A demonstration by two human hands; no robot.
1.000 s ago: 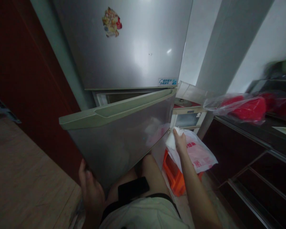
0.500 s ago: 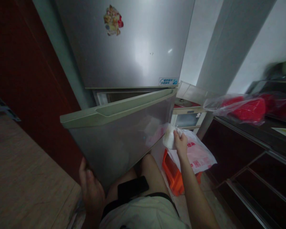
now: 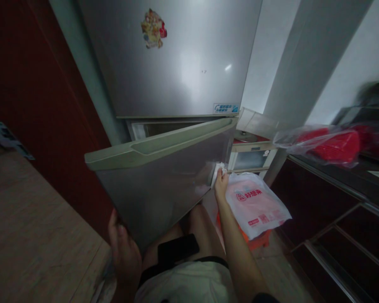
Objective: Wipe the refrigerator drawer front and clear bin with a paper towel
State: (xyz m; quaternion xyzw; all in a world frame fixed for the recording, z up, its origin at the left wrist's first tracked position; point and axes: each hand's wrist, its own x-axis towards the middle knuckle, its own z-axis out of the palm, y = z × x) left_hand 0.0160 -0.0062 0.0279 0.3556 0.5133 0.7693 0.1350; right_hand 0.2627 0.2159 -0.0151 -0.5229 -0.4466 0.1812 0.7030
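The lower refrigerator door (image 3: 164, 189) stands partly swung out over my legs. My left hand (image 3: 124, 248) grips its free edge low down, with the thumb on the front and other fingers partly hidden behind. In my right hand (image 3: 221, 182) is a folded white cloth (image 3: 215, 174), pressed against the door's outer face near the hinge side. Whether it is fabric or paper I cannot tell. Above, the upper refrigerator door (image 3: 183, 63) is closed and carries a colourful sticker (image 3: 153, 28). A black phone (image 3: 178, 248) lies across my lap.
Right of my forearm, a white plastic bag (image 3: 255, 206) with red print covers an orange stool (image 3: 260, 240). Behind it stands a white appliance (image 3: 251, 159). Dark cabinets (image 3: 322, 193) line the right, with red items in clear plastic (image 3: 331, 143) on top. A red-brown door (image 3: 50, 105) is at left.
My right hand has moved left with the white cloth, from over the plastic bag onto the door's face. My left hand keeps its hold on the door edge. The view has shifted slightly.
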